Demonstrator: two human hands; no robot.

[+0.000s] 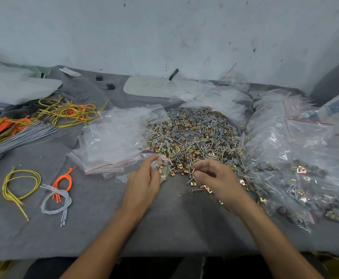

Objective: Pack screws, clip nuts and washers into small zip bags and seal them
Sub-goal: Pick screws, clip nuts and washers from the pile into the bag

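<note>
Both forearms enter from the near edge over the grey felt-covered tabletop (164, 228). Left grip (144, 182): thumb and fingers curled round the mouth of a small clear zip bag (161, 171), which lies on the tabletop at the near left edge of the pile; a few gold clip nuts show inside it. Right grip (214, 178): fingers curled, thumb and forefinger pinching what appears to be a thin silver screw (192, 171), held just above the near edge of the pile and close beside the bag.

Loose pile of silver screws, gold clip nuts and grey round washers (194, 137): mixed, spread across the middle of the tabletop beyond both grips. Stack of empty clear zip bags with red seal lines (112, 141): left of the pile, touching it. Heap of filled clear bags (295, 168): right of the pile. Looped yellow cords (21, 188), orange cords (64, 182) and grey cords (58, 202): near left, well apart from the pile.
</note>
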